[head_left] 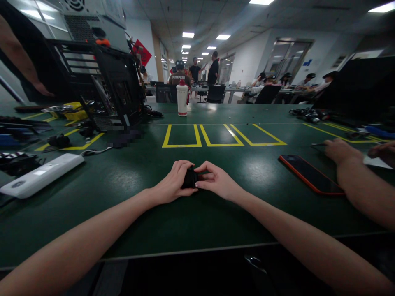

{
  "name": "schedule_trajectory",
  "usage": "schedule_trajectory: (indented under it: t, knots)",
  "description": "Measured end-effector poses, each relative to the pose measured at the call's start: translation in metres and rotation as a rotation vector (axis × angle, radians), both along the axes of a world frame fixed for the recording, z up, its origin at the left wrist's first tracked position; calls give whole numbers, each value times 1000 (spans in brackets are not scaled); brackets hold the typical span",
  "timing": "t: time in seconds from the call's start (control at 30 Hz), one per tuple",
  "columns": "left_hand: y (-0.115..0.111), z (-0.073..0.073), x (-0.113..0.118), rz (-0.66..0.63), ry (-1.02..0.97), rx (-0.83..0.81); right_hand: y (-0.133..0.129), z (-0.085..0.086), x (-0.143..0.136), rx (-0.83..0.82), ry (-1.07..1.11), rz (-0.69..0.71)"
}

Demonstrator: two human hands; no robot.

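Observation:
Near the middle of the green table point(135, 222), a small black object point(189, 179) sits between my two hands. My left hand point(173, 181) is closed around its left side, with fingers over the top and the thumb at the near edge. My right hand point(217, 181) pinches its right side, with thumb and fingers bent against it. Fingers cover part of the object, so its exact kind cannot be made out.
Yellow tape outlines point(182, 146) lie beyond my hands, with a white cup point(182, 98) behind. At left are an open computer case point(119, 88) and a white power strip point(43, 174). At right are an orange-edged phone point(310, 173) and another person's hand point(342, 152).

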State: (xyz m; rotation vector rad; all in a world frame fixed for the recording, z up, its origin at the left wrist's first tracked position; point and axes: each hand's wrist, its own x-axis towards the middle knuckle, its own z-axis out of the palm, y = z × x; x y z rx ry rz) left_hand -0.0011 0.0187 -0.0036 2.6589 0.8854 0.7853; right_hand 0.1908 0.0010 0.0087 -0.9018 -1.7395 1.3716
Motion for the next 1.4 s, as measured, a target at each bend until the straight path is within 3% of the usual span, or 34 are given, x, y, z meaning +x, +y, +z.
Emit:
schedule_trajectory:
  t: [0.27,0.6,0.87,1.2,1.4]
  knots:
    - [0,0,1,-6,-8,24,4,-4,-4,57,8,-75]
    - [0,-2,0,3,-6,17,-1,0,-1,12,-1,-8]
    - [-1,1,2,-4,-10,13,4,-4,-3,64,-9,-78]
    - [2,-3,1,2,-14,9,0,-4,-2,52,-7,-32]
    - [1,-1,1,4,0,-5,6,-6,-2,56,-7,-86]
